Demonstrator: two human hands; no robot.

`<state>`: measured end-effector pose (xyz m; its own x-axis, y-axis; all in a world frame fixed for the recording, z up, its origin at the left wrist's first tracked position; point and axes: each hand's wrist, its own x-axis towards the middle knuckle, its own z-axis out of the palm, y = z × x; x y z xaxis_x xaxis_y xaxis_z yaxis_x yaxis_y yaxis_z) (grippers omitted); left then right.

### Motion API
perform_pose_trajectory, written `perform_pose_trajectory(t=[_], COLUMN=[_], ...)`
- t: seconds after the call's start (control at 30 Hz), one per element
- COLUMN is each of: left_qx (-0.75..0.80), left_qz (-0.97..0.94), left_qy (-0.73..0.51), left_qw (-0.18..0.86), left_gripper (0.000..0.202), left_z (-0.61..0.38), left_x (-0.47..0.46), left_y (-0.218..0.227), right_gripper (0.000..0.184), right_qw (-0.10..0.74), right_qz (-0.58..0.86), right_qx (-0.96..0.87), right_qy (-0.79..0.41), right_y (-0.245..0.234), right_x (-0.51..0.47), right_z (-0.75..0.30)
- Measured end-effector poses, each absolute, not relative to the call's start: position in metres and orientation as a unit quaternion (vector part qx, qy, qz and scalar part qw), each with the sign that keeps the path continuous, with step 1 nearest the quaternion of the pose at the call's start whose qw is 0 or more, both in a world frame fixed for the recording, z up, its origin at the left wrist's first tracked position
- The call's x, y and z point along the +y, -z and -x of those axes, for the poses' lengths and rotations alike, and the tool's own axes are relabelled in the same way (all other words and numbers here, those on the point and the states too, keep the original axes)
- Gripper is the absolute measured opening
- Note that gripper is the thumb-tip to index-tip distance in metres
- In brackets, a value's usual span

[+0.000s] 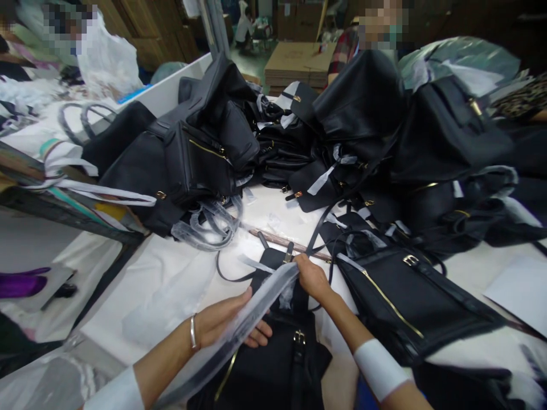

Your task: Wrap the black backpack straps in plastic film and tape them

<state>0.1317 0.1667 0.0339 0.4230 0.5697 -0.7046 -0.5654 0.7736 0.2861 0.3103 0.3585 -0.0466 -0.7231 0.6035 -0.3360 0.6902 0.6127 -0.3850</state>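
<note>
A black strap in clear plastic wrap runs slantwise from the lower left up to my right hand. The fingers of my right hand are closed on its upper end. My left hand, a silver bangle at its wrist, is open, thumb raised and fingers stretched out, with the strap passing across it. Whether the left palm touches the strap is hard to tell. Beneath both hands lies a black bag with a gold buckle and a gold zip. Part of it is hidden by the strap and my left hand.
Another black bag lies at the right. Piled black bags stand at the back left, more bags at the back right. A metal rail tied with cloth strips borders the left. A person in a checked sleeve is behind.
</note>
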Motion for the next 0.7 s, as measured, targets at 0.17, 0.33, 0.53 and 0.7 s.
perform_pose_trajectory(t=[0.17,0.33,0.53,0.7], left_qx=[0.452,0.479,0.523,0.612], left_qz=[-0.086,-0.043,-0.032,-0.058], left_qy=[-0.296,-0.360,-0.461,-0.495], left_qw=[0.837,0.800,0.716,0.614], left_gripper=[0.035,0.018,0.013,0.029], left_z=[-0.129,-0.121,-0.141,-0.163], left_x=[0.146,0.187,0.310,0.344], left_y=[-0.050,-0.057,-0.035,-0.023], right_gripper=[0.022,0.050,0.034,0.027], right_qw=[0.047,-0.042,-0.132,-0.169], right_qz=[-0.379,-0.437,-0.508,-0.526], right_qx=[0.884,0.856,0.688,0.691], right_qy=[0.271,0.272,0.501,0.466], right_y=[0.056,0.038,0.004,0.005], right_x=[0.358,0.345,0.261,0.175], right_z=[-0.308,-0.322,-0.370,-0.417])
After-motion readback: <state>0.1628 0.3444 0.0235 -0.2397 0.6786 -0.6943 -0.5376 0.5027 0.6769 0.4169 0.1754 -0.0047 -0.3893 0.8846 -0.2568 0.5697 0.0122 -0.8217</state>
